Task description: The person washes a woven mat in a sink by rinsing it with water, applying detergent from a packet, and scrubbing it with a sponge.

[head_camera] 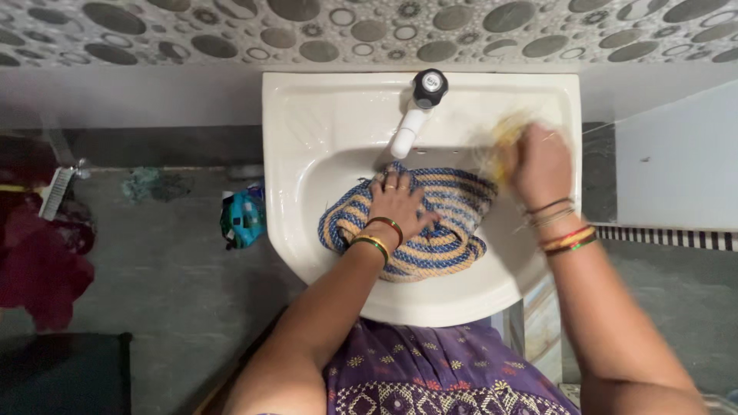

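Pressing a braided mat into the basin while my other hand is gripping a yellow scrubber.

My left hand [400, 206] is lying flat, fingers spread, on the blue and tan braided mat [430, 230], which is sitting bunched in the bowl of the white sink [307, 138] just below the tap [419, 107]. My right hand [542, 165] is closing around a blurred yellow scrubber [503, 138] at the mat's far right edge. A teal packet [244, 217] is lying on the grey floor [169, 269] beside the sink.

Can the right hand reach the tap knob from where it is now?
Probably yes. The right hand, blurred around something yellow, is over the white sink, and nothing stands between it and the black tap knob.
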